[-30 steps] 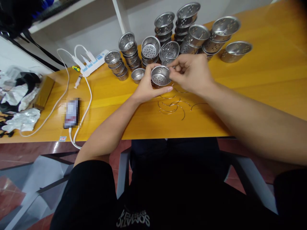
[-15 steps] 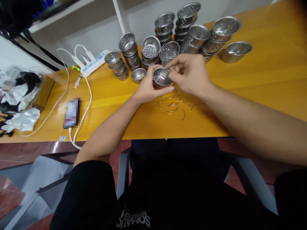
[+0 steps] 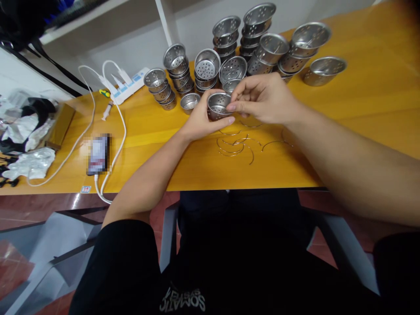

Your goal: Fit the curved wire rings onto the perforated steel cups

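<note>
My left hand (image 3: 198, 120) is wrapped round a small perforated metal cup (image 3: 216, 114), thumb along its near side, the mouth tipped up towards me. At the cup's right rim, my right hand (image 3: 267, 99) is closed in a pinch with thumb and forefinger. Whatever lies between those fingertips is too small or hidden to make out. Several thin curved wires (image 3: 234, 143) are scattered on the yellow table (image 3: 210, 170) just below both hands. Behind the held cup stands another perforated cup (image 3: 231, 85), partly covered by my right hand.
Stacks of perforated metal cups (image 3: 177, 65) line the back of the table, with a single cup (image 3: 323, 72) at the right end. To the left lie a power strip (image 3: 131, 87) with white cables, a syringe (image 3: 107, 111) and a phone (image 3: 99, 153). Plastic bags (image 3: 31, 164) sit farther left.
My right hand has shifted slightly, its thumb and forefinger now lower at the cup's rim. The held cup has moved a little left. More of the wires at the right shows.
</note>
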A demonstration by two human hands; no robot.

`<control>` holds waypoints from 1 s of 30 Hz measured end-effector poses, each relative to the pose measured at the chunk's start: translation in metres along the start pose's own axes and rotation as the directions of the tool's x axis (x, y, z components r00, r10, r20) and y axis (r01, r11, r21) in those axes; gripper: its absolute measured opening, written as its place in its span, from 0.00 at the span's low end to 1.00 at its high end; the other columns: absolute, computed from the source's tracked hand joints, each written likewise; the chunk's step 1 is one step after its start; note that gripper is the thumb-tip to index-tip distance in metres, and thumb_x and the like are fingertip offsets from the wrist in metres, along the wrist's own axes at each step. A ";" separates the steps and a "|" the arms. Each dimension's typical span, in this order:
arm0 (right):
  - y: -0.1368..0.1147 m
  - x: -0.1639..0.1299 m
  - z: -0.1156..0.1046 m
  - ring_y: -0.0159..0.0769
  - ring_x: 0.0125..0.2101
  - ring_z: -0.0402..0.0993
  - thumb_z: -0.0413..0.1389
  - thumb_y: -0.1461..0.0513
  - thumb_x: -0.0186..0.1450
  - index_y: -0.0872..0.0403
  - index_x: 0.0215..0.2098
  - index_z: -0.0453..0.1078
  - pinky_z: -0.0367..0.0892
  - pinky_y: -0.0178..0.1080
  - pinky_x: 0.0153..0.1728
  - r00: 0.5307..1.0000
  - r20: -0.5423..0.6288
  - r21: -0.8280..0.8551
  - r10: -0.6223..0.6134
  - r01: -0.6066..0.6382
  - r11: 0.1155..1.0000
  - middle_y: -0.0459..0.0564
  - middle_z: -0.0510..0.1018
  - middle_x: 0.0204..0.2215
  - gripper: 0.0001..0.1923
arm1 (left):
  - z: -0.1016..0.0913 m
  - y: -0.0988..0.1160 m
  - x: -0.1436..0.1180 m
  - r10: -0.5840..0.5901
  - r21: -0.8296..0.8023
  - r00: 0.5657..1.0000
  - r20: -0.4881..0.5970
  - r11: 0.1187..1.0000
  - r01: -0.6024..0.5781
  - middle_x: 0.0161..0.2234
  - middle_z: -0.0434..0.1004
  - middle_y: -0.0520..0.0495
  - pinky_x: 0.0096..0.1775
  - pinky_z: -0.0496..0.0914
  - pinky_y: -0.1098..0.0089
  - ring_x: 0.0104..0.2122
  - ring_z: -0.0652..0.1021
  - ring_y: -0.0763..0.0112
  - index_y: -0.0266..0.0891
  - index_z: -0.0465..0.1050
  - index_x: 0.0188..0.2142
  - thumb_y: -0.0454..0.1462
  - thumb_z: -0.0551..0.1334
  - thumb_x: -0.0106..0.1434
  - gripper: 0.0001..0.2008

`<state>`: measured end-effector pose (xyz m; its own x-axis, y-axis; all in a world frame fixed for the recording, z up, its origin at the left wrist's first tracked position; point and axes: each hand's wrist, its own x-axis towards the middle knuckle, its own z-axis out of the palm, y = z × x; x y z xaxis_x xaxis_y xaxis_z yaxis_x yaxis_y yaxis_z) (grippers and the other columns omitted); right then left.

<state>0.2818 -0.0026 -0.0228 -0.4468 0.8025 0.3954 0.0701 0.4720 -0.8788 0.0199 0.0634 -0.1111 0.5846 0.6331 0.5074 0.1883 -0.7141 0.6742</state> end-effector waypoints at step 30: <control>-0.006 -0.005 0.000 0.58 0.57 0.83 0.84 0.41 0.68 0.37 0.47 0.88 0.86 0.59 0.55 0.981 -0.141 -0.252 -0.132 0.093 0.963 0.58 0.87 0.57 0.19 | -0.020 -0.015 0.005 0.024 0.098 0.995 -0.099 0.995 -0.014 0.70 0.80 0.37 0.75 0.80 0.43 0.68 0.87 0.51 0.52 0.60 0.84 0.80 0.70 0.71 0.58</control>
<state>0.2838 -0.0099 -0.0192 -0.3220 0.7765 0.5416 0.2509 0.6216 -0.7421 0.0044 0.0829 -0.1082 0.5080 0.6422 0.5740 0.2560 -0.7489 0.6112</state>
